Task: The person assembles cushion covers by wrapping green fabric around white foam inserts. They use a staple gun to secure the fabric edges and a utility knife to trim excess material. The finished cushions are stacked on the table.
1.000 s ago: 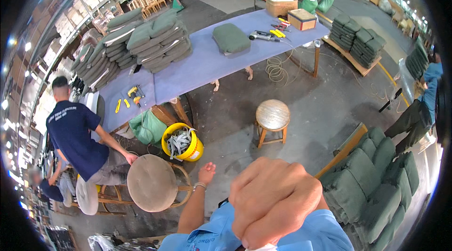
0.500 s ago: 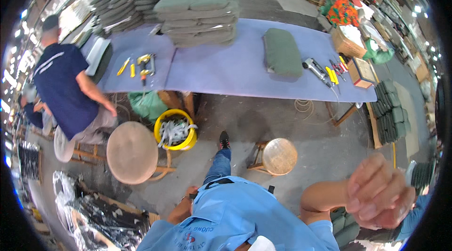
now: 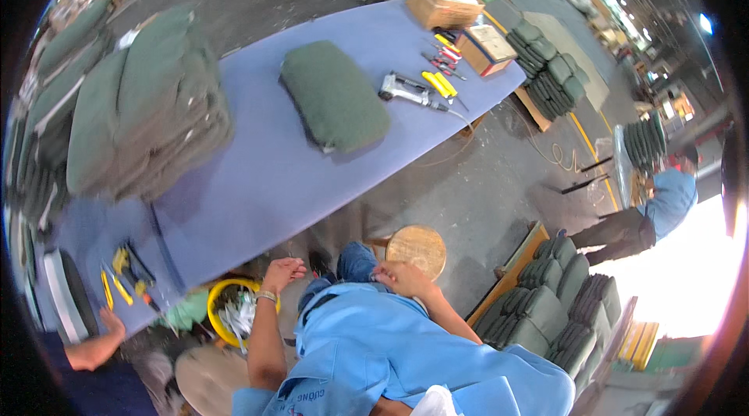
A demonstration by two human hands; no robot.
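Observation:
My left hand (image 3: 285,273), with a bracelet on its wrist, is held in front of my body near the yellow bucket (image 3: 224,313). Its fingers are stretched out loosely and nothing is in them. My right hand (image 3: 400,277) is by my thigh, in front of the round wooden stool (image 3: 417,251); its fingers are a little bent, with no object visible in them. Beyond both hands, a dark green cushion (image 3: 334,96) lies flat on the blue-covered table (image 3: 257,174). To its right is a grey pneumatic tool (image 3: 409,90) with a hose, beside yellow-handled tools (image 3: 439,84).
Tall stacks of green cushions (image 3: 144,104) cover the table's left part. Cardboard boxes (image 3: 485,49) stand at its right end. More cushions (image 3: 538,283) are piled on the floor at right. A co-worker's hand (image 3: 109,330) is at the lower left; another person (image 3: 663,205) is far right.
My view has swung to the right and nearer the table. My right hand has dropped from its raised place to my thigh. My left hand has come up in front of my body.

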